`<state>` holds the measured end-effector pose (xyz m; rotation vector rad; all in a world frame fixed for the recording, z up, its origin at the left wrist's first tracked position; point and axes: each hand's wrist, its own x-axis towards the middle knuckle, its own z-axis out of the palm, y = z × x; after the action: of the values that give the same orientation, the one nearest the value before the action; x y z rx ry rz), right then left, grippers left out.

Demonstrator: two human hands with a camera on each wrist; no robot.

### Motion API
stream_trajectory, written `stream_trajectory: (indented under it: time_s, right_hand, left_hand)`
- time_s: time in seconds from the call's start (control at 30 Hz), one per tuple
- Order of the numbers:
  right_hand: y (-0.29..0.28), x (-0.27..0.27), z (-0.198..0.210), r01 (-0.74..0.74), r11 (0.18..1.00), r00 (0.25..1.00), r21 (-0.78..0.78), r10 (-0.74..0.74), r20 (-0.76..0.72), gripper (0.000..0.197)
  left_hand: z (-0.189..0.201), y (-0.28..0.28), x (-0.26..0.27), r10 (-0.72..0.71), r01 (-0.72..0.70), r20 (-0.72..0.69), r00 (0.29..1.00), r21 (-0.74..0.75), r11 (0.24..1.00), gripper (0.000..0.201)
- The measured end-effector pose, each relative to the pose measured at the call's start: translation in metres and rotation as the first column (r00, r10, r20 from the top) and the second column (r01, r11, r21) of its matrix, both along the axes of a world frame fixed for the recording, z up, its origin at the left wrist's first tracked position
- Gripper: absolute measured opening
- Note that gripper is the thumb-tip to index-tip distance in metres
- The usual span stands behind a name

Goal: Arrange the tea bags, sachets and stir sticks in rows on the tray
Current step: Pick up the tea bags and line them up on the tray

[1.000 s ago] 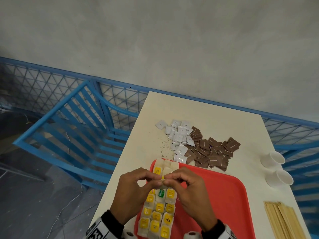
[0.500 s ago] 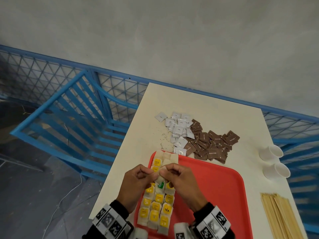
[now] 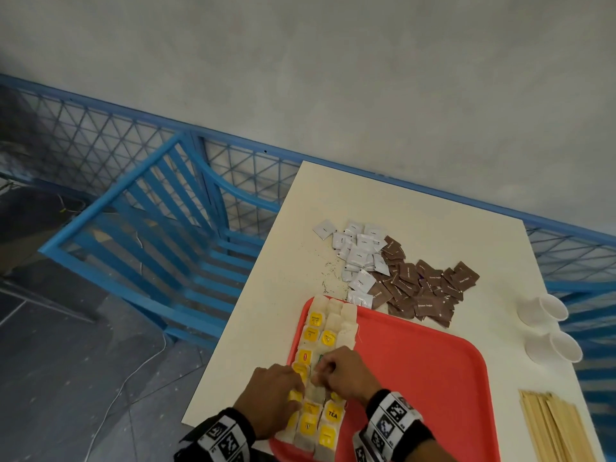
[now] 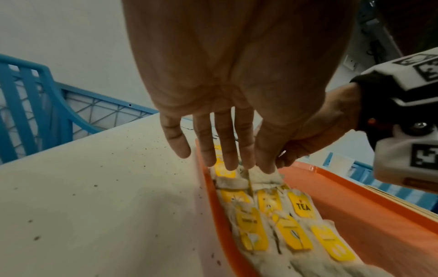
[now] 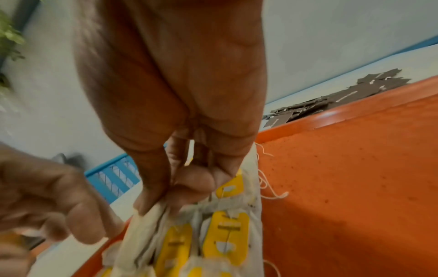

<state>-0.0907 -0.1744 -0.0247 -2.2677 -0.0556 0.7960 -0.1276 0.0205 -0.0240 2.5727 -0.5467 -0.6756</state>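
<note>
Tea bags [image 3: 321, 341] lengthwise along tray [image 3: 416, 378]

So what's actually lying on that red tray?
On the red tray, only tea bags in rows along its left edge; both hands cover part of them. Sachets and stir sticks lie off it.

Café-like spot: blue railing [image 3: 233, 155], white table [image 3: 383, 208]
</note>
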Motion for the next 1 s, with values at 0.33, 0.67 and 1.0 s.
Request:
stream_trajectory:
  time_s: [0.33, 0.67, 1.0]
  right_hand:
    - [0.011, -0.011, -0.011, 0.051, 0.988, 0.976, -0.146, -0.019, 0.216, 0.02]
    - [0.006, -0.033, -0.007, -0.178, 0.958, 0.959, -0.225, 0.22, 0.178, 0.03]
    - [-0.082, -0.007, 0.031, -0.055, 0.997, 0.977, -0.048, 0.064, 0.202, 0.015]
  left_hand:
    - [-0.01, -0.004, -0.004, -0.117, 0.117, -0.006, 0.993, 0.035, 0.993, 0.047]
    - [-0.015, -0.014, -0.001, -0.157, 0.154, 0.02, 0.987, 0.122, 0.981, 0.042]
    - [0.014, -0.007, 0.015, 0.066, -0.069, -0.03, 0.997, -0.114, 0.991, 0.019]
